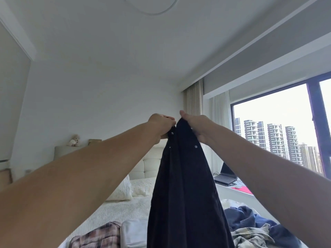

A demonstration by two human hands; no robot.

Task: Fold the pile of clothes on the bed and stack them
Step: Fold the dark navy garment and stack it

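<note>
Both arms raised, outstretched over the bed. Left hand and right hand close together, each with fingers curled round the top edge of dark jeans; waistband end up, metal rivets visible just below the grip. Long axis vertical; legs hang straight down together, lower ends out of view past the bottom edge. Below on the bed: plaid garment and white folded garment at left, loose blue clothes and a checked shirt at right. White pillow near the headboard.
</note>
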